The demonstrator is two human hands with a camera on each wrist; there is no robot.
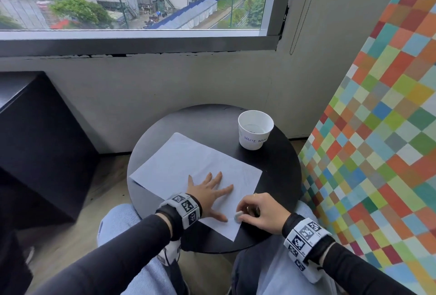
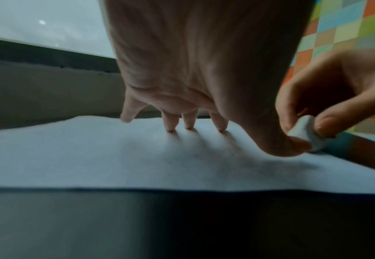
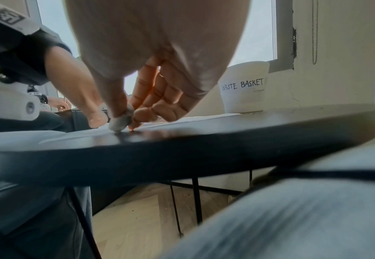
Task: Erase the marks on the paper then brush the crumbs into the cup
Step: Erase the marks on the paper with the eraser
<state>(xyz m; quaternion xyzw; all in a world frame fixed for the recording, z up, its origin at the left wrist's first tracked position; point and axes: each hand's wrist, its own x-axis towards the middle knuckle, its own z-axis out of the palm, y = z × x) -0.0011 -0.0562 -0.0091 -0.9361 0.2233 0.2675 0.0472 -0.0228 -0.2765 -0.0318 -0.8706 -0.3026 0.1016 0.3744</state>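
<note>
A white sheet of paper lies on the round black table, with faint pencil marks near its right side. My left hand lies flat on the paper with spread fingers, pressing it down. My right hand pinches a small white eraser between thumb and fingers at the paper's near right corner, its tip touching the surface, right beside my left thumb. The eraser shows in the left wrist view and the eraser in the right wrist view. A white paper cup labelled "WASTE BASKET" stands upright at the table's far right.
A wall and window sill stand behind the table. A multicoloured checkered panel rises close on the right. A dark cabinet is on the left. My knees in blue jeans sit under the table's near edge.
</note>
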